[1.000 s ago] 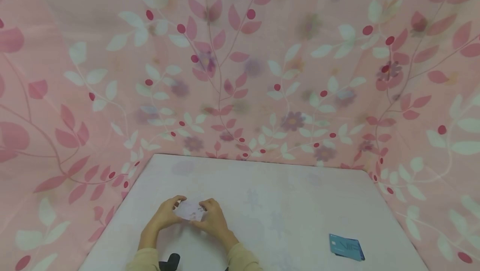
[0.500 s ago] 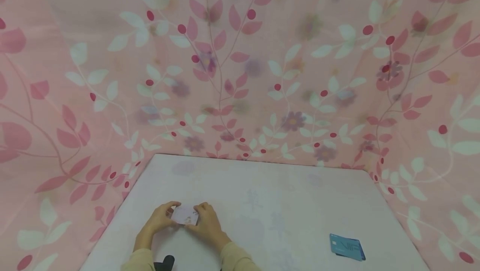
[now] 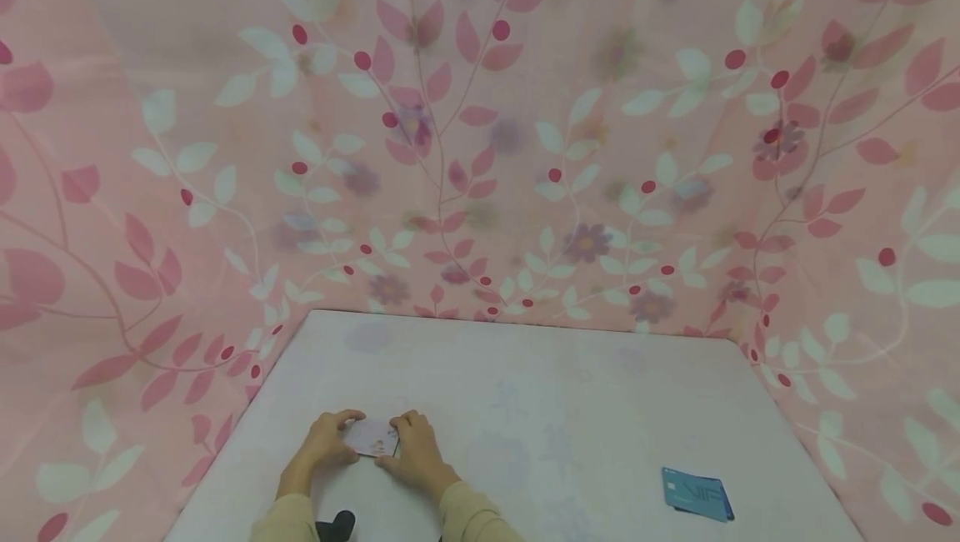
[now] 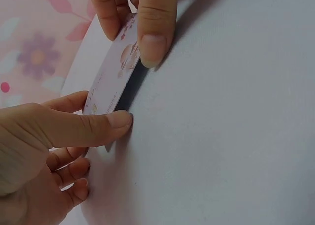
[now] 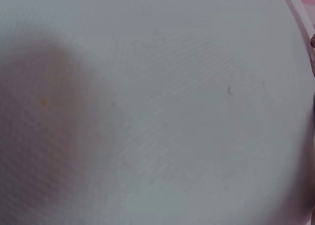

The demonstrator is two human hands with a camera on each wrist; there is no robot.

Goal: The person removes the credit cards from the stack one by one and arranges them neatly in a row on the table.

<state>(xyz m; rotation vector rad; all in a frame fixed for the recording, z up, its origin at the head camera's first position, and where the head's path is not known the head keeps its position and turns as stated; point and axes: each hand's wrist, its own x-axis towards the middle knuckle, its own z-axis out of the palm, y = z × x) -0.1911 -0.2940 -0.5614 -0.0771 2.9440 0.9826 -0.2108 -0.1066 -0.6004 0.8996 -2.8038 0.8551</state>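
Note:
A pale pink VIP card (image 3: 372,437) with small dark and reddish prints is between my two hands, low over the left part of the table. My left hand (image 3: 321,450) pinches its left end; in the left wrist view the thumb of that hand (image 4: 44,146) lies along the card's near edge, fingers behind. At the other end my right hand (image 3: 415,454) pinches it with thumb and fingers. A dark strip (image 4: 133,84) shows under the card's near edge; whether it is another card or shadow I cannot tell. The right wrist view shows mostly table surface.
Blue VIP cards (image 3: 693,494) lie overlapping on the right side of the white table (image 3: 585,417). A black rounded object (image 3: 337,525) shows at the bottom edge, by the left sleeve (image 3: 285,519). Pink floral cloth (image 3: 480,150) stands behind and at both sides.
Both hands have moved slightly left and nearer with the card. They still grip it at both ends, and it now looks lower. The blue cards have stayed put.

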